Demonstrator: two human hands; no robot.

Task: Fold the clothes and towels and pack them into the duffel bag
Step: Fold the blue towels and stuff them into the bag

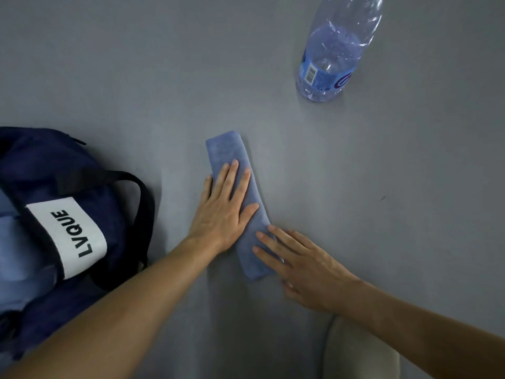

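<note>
A small blue towel [228, 151] lies folded into a narrow strip on the grey table, running from the middle toward me. My left hand [222, 212] rests flat on its middle, fingers spread. Flat on the near end of the strip lies my right hand [302, 266], fingers apart. Neither hand grips the cloth. At the left edge sits the navy duffel bag [41, 170], with a black handle and a white label reading LVQUE. Pale blue fabric [19, 255] shows inside its opening.
A clear plastic water bottle [332, 53] with a blue label stands at the back right of the grey table [136, 77]. A pale chair edge [358, 351] shows below the table's near edge.
</note>
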